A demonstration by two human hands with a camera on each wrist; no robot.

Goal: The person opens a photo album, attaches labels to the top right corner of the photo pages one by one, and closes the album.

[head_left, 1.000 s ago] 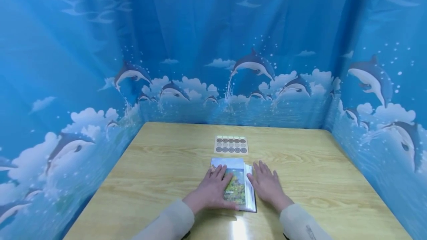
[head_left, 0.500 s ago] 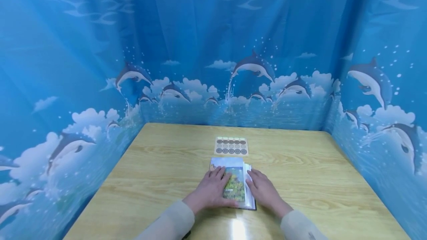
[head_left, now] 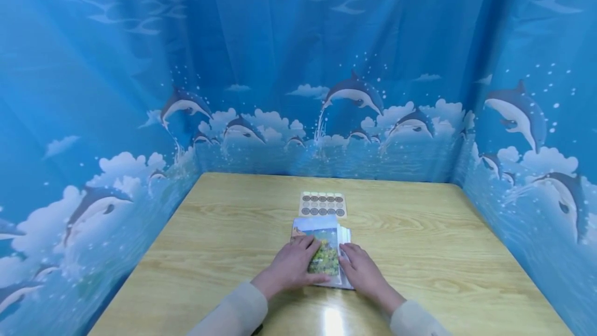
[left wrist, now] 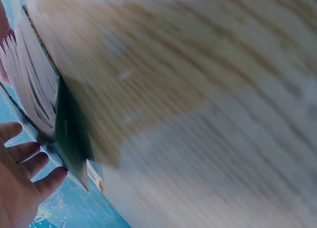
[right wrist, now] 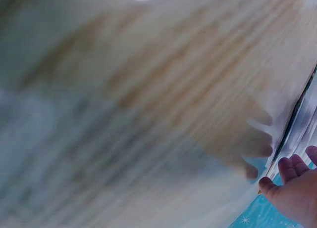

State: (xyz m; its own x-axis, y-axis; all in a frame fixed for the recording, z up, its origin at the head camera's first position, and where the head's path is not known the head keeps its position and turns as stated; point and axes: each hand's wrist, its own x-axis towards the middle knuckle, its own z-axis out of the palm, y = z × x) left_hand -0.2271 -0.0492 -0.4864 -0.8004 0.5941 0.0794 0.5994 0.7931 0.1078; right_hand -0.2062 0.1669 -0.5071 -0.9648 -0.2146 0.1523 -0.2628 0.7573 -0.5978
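A photo album (head_left: 325, 255) with a picture of yellow flowers under a blue sky on its cover lies in front of the person in the head view. The left hand (head_left: 290, 267) rests across the left part of the cover, fingers extended and thumb near the lower edge. Against the right side, where white page edges stick out past the cover, the right hand (head_left: 366, 274) touches with its fingers nearly straight. In the left wrist view the dark green spine (left wrist: 69, 129) shows, with loosely spread pages (left wrist: 32, 84) between the covers. The right hand's underside is hidden in the head view.
A pale card (head_left: 323, 205) with rows of round, coin-like discs lies just beyond the album. The wood-grain table (head_left: 233, 222) meets blue dolphin-print curtains (head_left: 326, 154) at its back and sides. Light glares off the table's near side.
The right hand has come in leftward from beside the album to its page edges. Album and hands have shifted slightly left, and the album a little away from the person.
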